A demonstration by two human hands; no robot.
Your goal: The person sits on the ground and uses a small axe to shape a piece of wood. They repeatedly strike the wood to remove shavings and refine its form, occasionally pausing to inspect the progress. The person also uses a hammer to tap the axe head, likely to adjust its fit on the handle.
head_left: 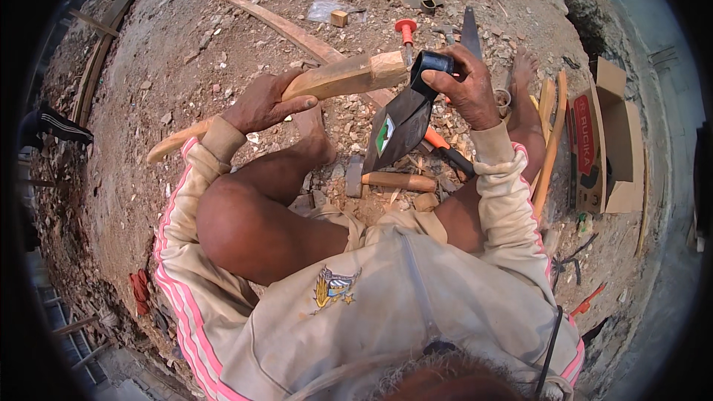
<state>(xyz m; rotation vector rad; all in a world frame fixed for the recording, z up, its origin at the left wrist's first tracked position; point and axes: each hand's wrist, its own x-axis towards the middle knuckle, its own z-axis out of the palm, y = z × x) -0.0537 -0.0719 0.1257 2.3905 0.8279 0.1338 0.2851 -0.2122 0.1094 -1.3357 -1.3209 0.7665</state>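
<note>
My left hand (269,104) is closed around a long, curved wooden handle (338,79), whose thick end is cut narrower and paler. My right hand (469,87) grips the ring socket of a black hoe head (399,125), thumb on the rim. A green and white sticker shows on its blade, which hangs down over the ground. The handle's trimmed end lies right beside the socket, not visibly inside it; whether they touch I cannot tell. Below the blade, a hammer (401,180) with a wooden handle rests between my legs, close to a small wood piece (425,202).
Ahead on the rubble ground lie a long wooden piece (271,21), a red-guarded chisel (405,27), a claw hammer (446,30) and a saw (470,30). An orange-and-black tool handle (448,151) is near my right leg. Wood strips (551,141) and an open cardboard box (624,137) stand right.
</note>
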